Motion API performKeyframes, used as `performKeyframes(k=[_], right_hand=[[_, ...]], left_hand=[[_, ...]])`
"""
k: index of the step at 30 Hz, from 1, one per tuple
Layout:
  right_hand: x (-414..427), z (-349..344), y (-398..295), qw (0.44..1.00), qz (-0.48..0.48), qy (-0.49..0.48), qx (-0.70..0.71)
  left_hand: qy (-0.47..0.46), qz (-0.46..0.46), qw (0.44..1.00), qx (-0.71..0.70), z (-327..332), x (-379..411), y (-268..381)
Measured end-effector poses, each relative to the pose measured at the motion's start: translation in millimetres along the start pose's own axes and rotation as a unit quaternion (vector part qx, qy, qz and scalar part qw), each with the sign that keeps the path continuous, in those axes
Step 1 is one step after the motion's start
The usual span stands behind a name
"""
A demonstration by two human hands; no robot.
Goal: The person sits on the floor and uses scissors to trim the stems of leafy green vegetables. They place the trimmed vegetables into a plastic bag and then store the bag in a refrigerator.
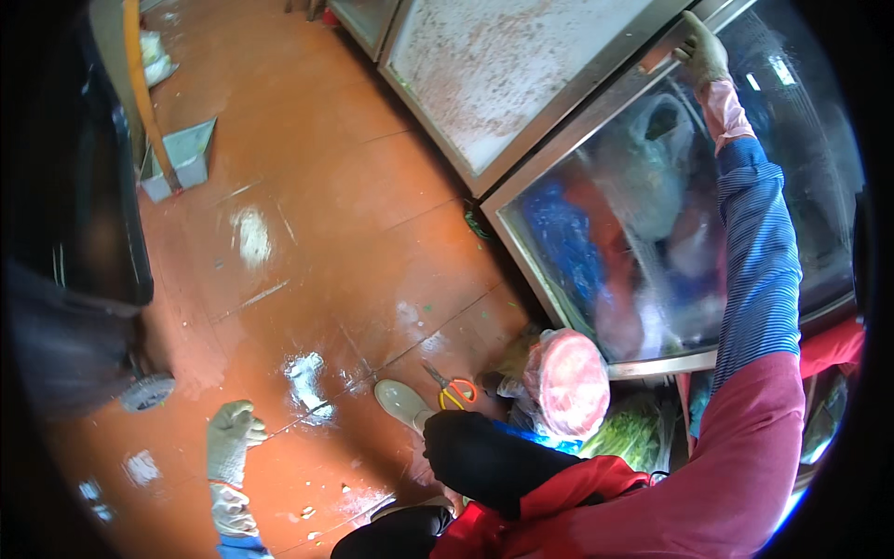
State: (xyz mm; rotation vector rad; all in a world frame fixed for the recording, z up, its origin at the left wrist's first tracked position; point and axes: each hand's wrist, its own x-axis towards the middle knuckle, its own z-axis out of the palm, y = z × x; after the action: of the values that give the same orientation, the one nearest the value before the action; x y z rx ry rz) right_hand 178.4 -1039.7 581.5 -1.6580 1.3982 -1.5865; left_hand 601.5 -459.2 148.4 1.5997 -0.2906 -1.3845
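My right hand (704, 57), in a pale glove, reaches to the upper right and grips the metal frame (670, 61) of a glass fridge door. Behind the fogged glass (649, 230) are plastic bags, one of them blue (567, 227). At the lower left my left hand (236, 437), also gloved, hangs above the floor with loosely curled fingers and nothing visible in it. Scissors (450, 388) with orange and yellow handles lie on the floor near my pale boot (401, 402). Beside my knee is a round pink object (571, 383) covered in clear plastic.
Leafy greens (628, 433) in clear plastic lie below the fridge door. A stained white panel (489, 77) adjoins it. A dustpan (185, 164) stands at the upper left, near a dark bin (84, 202) and a wheel (147, 393). The tiled floor (335, 189) has wet, shiny patches and scraps.
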Motion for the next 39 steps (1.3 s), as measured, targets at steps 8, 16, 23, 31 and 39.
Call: performKeyframes(k=[8, 16, 23, 31, 39], right_hand=[[21.4, 22.4, -12.1, 0.996, -0.027, -0.090, 0.002], [-3.2, 3.4, -1.5, 0.979, 0.094, -0.028, -0.179], [-26.7, 27.9, -41.6, 0.988, 0.147, 0.020, -0.050], [-20.4, 39.6, -87.0, 0.955, 0.293, 0.048, -0.001], [-107.5, 63.4, -161.2, 0.883, 0.448, -0.042, -0.132]], left_hand=[[-0.053, 0.002, 0.997, -0.060, 120.1, -36.3, 128.6], [-0.062, -0.081, 0.994, -0.030, 183.9, -83.8, 238.8], [-0.062, -0.059, 0.996, 0.017, 198.0, -103.2, 346.5], [-0.119, -0.047, 0.990, 0.058, 225.3, -63.0, 454.1], [-0.209, -0.038, 0.966, 0.147, 231.0, 12.1, 556.3]])
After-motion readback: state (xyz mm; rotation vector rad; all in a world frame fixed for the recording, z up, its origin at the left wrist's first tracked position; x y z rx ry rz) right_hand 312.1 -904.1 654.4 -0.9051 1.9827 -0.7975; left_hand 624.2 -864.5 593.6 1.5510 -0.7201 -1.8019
